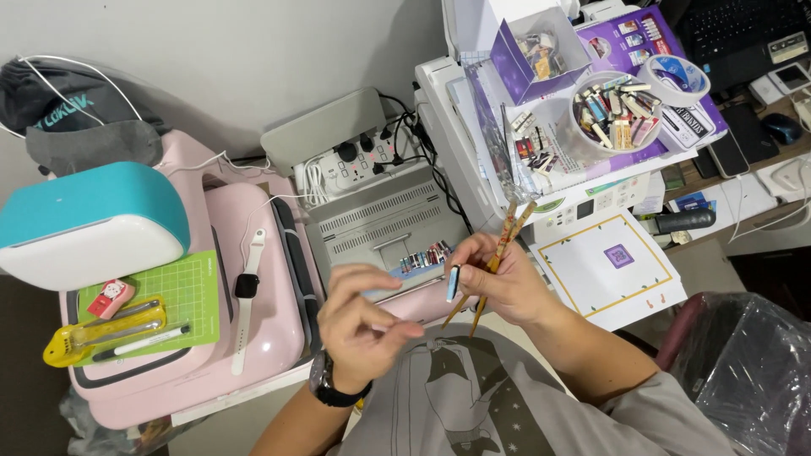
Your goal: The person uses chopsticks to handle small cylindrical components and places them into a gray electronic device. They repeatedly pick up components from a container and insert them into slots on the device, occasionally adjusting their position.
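A plain pale wall [253, 59] rose behind a crowded work surface. A white desk [473, 169] stood at the right, a dark floor [25, 371] showed at lower left, and a plastic-wrapped seat [743, 371] sat at lower right. Light was even.

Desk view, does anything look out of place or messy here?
A smartwatch lies draped across the pink machine, not on a wrist. Small packets are scattered loose beside the full bowl. Right hand holds chopsticks and a small packet.
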